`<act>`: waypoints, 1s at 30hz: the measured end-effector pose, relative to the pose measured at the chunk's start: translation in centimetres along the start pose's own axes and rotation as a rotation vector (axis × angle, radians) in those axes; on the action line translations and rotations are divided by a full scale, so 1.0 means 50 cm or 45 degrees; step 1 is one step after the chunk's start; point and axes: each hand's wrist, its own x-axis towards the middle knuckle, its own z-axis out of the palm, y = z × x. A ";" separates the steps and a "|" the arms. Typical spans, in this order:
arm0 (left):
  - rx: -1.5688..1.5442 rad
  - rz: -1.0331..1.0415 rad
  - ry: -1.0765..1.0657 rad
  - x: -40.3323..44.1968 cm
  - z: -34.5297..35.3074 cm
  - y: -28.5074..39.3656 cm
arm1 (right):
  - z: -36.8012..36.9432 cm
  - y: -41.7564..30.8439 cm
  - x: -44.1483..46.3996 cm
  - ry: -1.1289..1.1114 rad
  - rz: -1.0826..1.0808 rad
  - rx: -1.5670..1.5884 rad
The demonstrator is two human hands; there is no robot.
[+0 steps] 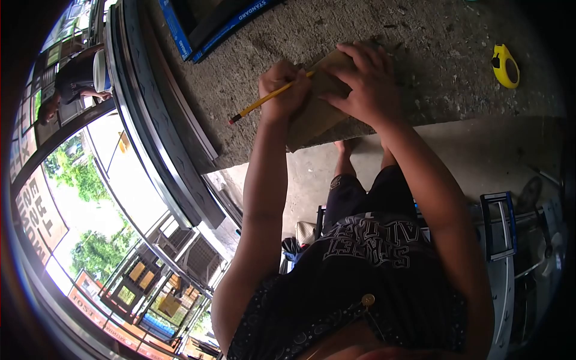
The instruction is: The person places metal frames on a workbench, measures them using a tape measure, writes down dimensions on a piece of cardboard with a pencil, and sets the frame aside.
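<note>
My left hand (283, 90) is closed around a yellow pencil (259, 107), whose eraser end points down and to the left. The pencil's front end lies over a flat brown piece (312, 123) that looks like cardboard. That piece rests on the rough grey worktop at its near edge. My right hand (367, 84) lies on the upper right part of the brown piece, fingers spread and pressing down. What is directly under both hands is hidden.
A yellow tape measure (506, 67) lies on the worktop (444, 72) at the right. Blue "STANDARD" framing (228, 30) sits at the upper left. Long metal profiles (157, 120) run along the left. Another person (75, 78) is beyond them. A small frame (499, 227) stands lower right.
</note>
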 end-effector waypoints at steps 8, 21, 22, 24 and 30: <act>0.005 0.003 0.010 0.001 0.002 -0.004 | 0.001 0.000 0.001 -0.025 0.010 -0.011; -0.016 -0.005 0.013 -0.001 0.002 -0.006 | 0.001 -0.001 0.002 -0.007 0.001 -0.017; -0.009 -0.011 0.015 -0.002 0.001 -0.006 | 0.000 -0.001 0.002 -0.007 0.002 -0.015; 0.007 -0.022 0.019 -0.002 0.001 -0.002 | -0.001 -0.002 0.002 -0.008 0.005 -0.010; 0.029 -0.036 0.022 -0.002 -0.002 0.009 | 0.001 0.000 0.001 0.002 0.000 0.000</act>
